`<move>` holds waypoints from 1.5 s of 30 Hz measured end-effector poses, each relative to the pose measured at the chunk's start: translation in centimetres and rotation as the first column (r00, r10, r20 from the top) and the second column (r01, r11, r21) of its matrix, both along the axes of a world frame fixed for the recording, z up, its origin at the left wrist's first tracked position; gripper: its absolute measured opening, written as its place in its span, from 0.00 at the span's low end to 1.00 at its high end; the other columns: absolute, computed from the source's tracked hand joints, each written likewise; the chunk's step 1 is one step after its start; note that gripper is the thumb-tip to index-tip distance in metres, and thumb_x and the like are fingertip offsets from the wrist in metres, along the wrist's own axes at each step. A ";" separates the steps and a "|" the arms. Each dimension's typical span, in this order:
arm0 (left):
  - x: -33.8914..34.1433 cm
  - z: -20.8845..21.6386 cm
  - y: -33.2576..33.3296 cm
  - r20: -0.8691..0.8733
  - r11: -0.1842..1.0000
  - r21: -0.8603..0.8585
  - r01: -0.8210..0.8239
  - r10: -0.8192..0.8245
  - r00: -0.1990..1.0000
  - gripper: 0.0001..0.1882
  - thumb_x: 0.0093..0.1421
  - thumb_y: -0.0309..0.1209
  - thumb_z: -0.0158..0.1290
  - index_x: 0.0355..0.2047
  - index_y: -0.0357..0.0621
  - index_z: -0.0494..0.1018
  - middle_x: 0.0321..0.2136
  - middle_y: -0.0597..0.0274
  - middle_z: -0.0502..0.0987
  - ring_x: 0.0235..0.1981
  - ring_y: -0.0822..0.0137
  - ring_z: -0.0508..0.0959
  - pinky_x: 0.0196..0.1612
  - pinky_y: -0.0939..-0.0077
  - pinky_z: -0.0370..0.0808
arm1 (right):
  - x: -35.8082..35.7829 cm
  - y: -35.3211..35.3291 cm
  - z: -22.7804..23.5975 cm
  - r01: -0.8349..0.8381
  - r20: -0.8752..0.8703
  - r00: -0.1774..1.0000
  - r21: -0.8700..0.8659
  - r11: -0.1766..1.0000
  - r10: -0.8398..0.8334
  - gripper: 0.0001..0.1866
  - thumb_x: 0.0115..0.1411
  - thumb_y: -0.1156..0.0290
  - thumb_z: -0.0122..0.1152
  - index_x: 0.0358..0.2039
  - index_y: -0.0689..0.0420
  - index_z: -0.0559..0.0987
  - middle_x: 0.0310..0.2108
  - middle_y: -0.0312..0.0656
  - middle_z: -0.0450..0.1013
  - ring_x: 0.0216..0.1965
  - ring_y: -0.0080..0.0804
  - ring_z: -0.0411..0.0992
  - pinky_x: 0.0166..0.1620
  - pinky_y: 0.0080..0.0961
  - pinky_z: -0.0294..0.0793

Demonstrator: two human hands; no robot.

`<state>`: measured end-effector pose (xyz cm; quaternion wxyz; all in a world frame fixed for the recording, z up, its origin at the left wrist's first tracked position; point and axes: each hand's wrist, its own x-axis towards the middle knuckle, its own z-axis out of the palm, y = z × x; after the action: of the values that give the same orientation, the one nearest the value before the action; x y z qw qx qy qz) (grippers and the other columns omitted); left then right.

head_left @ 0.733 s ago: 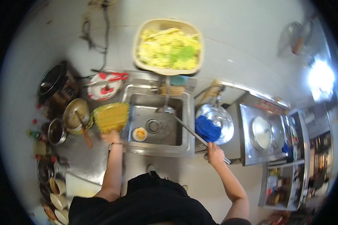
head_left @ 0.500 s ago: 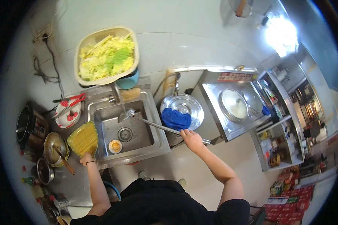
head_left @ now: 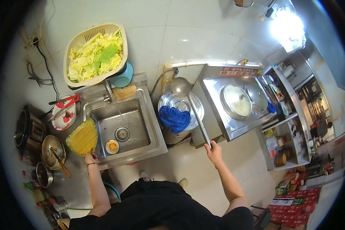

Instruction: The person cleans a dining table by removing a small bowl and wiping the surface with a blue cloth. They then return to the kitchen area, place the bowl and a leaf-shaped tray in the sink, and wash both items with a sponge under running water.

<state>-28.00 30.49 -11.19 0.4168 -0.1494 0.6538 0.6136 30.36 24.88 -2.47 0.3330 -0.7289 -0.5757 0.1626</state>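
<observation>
My right hand [head_left: 214,152] is closed round the lower end of a long-handled steel ladle [head_left: 181,87]. The ladle's bowl is up by the wall, above a round metal lid [head_left: 198,105] with a blue cloth [head_left: 174,119] lying on it. To the left, my left hand [head_left: 91,158] grips the narrow end of a yellow woven hand fan [head_left: 82,138] with a green edge. The fan is tilted over the left rim of the steel sink [head_left: 157,147]. A thin stream falls from the tap [head_left: 109,92] into the basin, where a small white bowl [head_left: 112,146] with orange residue sits.
A cream basket [head_left: 67,76] of cut cabbage stands behind the sink, beside a blue tub [head_left: 123,78]. On the left are red tongs [head_left: 71,101], a spotted dish [head_left: 57,122], a cooker [head_left: 31,128] and a pan [head_left: 48,159]. A steel unit with lidded pots [head_left: 235,107] stands at right.
The ladle has left the sink and swung right, over the metal lid. My right hand has moved right and slightly nearer. My left hand still holds the fan.
</observation>
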 end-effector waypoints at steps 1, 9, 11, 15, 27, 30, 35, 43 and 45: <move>1.9 0.8 0.0 -0.027 1.000 0.001 0.026 -0.026 0.999 0.05 0.51 0.25 0.40 0.23 0.40 0.66 0.12 0.63 0.66 0.09 0.73 0.62 0.09 0.84 0.58 | 0.8 0.0 -0.7 0.036 0.040 0.999 0.002 0.999 -0.036 0.14 0.50 0.63 0.58 0.23 0.62 0.70 0.09 0.39 0.62 0.13 0.24 0.64 0.17 0.24 0.62; 9.3 -0.5 4.5 0.253 0.919 0.120 0.375 -0.394 0.884 0.09 0.55 0.31 0.39 0.27 0.37 0.65 0.13 0.59 0.69 0.10 0.72 0.65 0.11 0.82 0.60 | 3.7 7.3 -6.7 -0.097 -0.673 0.701 -0.418 0.903 -0.236 0.12 0.54 0.64 0.53 0.22 0.59 0.69 0.13 0.33 0.63 0.13 0.17 0.61 0.14 0.15 0.60; 10.3 -1.0 6.0 0.333 0.886 0.088 0.455 -0.456 0.825 0.07 0.53 0.28 0.39 0.26 0.38 0.64 0.14 0.58 0.70 0.10 0.73 0.65 0.12 0.82 0.61 | 4.5 9.0 -9.4 -0.141 -0.732 0.633 -0.428 0.892 -0.251 0.11 0.54 0.64 0.53 0.24 0.59 0.70 0.14 0.33 0.64 0.13 0.17 0.61 0.15 0.15 0.60; 12.4 -1.4 7.6 0.248 0.853 0.033 0.521 -0.512 0.822 0.05 0.51 0.27 0.39 0.27 0.41 0.64 0.17 0.56 0.71 0.11 0.72 0.66 0.13 0.81 0.62 | 5.8 10.7 -12.1 -0.163 -0.567 0.806 -0.484 0.860 -0.167 0.12 0.53 0.64 0.53 0.26 0.61 0.71 0.16 0.35 0.67 0.15 0.21 0.65 0.21 0.18 0.65; 13.1 -1.0 9.3 0.245 0.837 0.065 0.544 -0.542 0.804 0.07 0.54 0.27 0.40 0.34 0.41 0.61 0.21 0.52 0.72 0.13 0.72 0.65 0.16 0.80 0.64 | -6.0 20.0 -10.6 -0.427 0.486 0.787 -0.018 0.904 0.381 0.21 0.42 0.74 0.54 0.40 0.45 0.71 0.53 0.46 0.53 0.52 0.49 0.53 0.42 0.39 0.67; 13.5 -0.3 9.4 0.218 0.841 0.056 0.538 -0.536 0.816 0.07 0.53 0.26 0.40 0.34 0.41 0.61 0.21 0.51 0.72 0.13 0.72 0.66 0.16 0.80 0.64 | -9.7 22.6 -9.3 -0.460 0.512 0.696 -0.222 0.860 0.504 0.26 0.43 0.78 0.51 0.46 0.43 0.67 0.56 0.48 0.47 0.54 0.53 0.50 0.42 0.35 0.69; 13.0 -0.3 9.0 0.222 0.814 0.092 0.574 -0.578 0.785 0.07 0.54 0.26 0.41 0.33 0.39 0.61 0.21 0.51 0.72 0.13 0.72 0.66 0.16 0.80 0.64 | -9.0 26.4 -12.4 -0.266 0.336 0.876 -0.260 0.928 0.345 0.17 0.46 0.79 0.48 0.38 0.51 0.68 0.39 0.50 0.63 0.42 0.50 0.62 0.40 0.36 0.68; 12.2 -2.3 8.3 0.241 0.777 0.176 0.604 -0.629 0.739 0.05 0.52 0.26 0.42 0.31 0.43 0.63 0.22 0.52 0.74 0.14 0.74 0.69 0.12 0.81 0.65 | -9.8 26.3 -8.3 -0.133 0.508 0.825 -0.254 0.958 0.249 0.25 0.48 0.72 0.52 0.49 0.50 0.62 0.49 0.47 0.57 0.47 0.47 0.59 0.43 0.35 0.67; 12.8 -2.4 8.7 0.253 0.776 0.175 0.606 -0.630 0.734 0.06 0.52 0.25 0.43 0.32 0.43 0.63 0.22 0.51 0.74 0.14 0.74 0.68 0.13 0.81 0.66 | -13.4 25.9 -6.8 -0.297 0.443 0.847 -0.064 0.953 0.293 0.19 0.48 0.71 0.53 0.43 0.55 0.67 0.44 0.45 0.63 0.43 0.44 0.63 0.40 0.33 0.68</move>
<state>-15.25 39.18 -13.61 0.6959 0.0029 0.5705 0.4362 16.99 50.75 -9.24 0.1652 -0.6484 -0.7422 0.0376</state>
